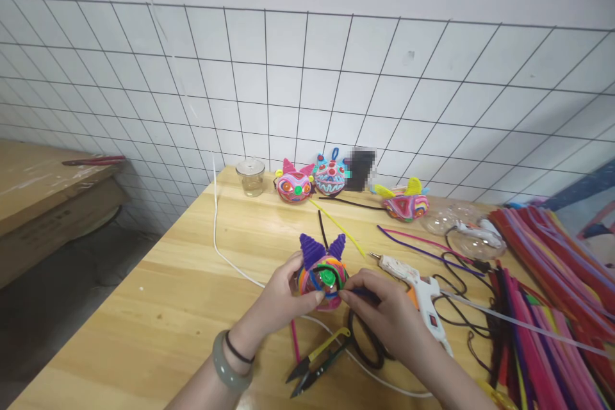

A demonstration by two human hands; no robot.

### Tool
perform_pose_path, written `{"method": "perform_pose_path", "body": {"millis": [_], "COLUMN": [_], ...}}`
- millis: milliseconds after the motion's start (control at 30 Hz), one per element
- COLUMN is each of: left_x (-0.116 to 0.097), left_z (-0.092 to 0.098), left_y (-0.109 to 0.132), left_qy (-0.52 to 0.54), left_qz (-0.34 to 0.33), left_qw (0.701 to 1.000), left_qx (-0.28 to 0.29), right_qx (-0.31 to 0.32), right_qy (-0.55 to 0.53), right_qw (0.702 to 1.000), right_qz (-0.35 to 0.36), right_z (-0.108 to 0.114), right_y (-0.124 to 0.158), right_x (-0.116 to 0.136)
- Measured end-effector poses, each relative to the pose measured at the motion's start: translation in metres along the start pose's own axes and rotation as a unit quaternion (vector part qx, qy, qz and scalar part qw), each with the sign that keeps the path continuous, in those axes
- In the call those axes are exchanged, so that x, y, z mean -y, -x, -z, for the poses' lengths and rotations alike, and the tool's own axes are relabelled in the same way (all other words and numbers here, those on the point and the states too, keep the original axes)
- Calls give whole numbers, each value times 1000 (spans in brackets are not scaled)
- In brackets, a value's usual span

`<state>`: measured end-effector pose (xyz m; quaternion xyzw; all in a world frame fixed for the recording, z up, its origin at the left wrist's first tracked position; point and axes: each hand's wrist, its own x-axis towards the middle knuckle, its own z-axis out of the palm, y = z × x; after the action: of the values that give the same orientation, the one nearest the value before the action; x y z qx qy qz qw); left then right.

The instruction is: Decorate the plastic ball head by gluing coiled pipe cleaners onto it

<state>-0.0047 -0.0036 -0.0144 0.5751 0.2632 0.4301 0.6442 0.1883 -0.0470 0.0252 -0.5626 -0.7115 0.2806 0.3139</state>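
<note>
My left hand (281, 298) grips a round craft head (321, 272) wound from coloured pipe cleaners, with two purple ears and a green button. My right hand (384, 314) pinches a blue pipe cleaner (361, 293) whose end meets the right side of that head. A jade bangle and a black band sit on my left wrist. Both hands hover just above the wooden table (192, 295).
A white glue gun (416, 282) and yarn snips (319, 359) lie close by. Three finished heads (294, 187) and a glass jar (250, 176) stand at the back. A heap of pipe cleaners (552, 307) fills the right side. A white cord (221, 250) crosses the table.
</note>
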Motion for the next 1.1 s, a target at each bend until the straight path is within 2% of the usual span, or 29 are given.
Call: {"method": "perform_pose_path", "body": {"millis": [200, 367, 667, 1100], "left_x": [1, 2, 10, 14], "left_z": [0, 0, 0, 0], "left_y": [0, -1, -2, -6], "left_qy": [24, 57, 84, 126], "left_qz": [3, 13, 14, 35], "left_qw": [1000, 998, 996, 991], "left_qx": [9, 8, -3, -32], "right_qx": [1, 17, 52, 88], "right_qy": [-21, -105, -190, -198], "right_qw": [998, 989, 974, 967], "right_qz": [-57, -103, -113, -134], "right_z": [-1, -3, -2, 6], "right_y": [-2, -5, -12, -20], "right_x": [4, 4, -2, 0]}}
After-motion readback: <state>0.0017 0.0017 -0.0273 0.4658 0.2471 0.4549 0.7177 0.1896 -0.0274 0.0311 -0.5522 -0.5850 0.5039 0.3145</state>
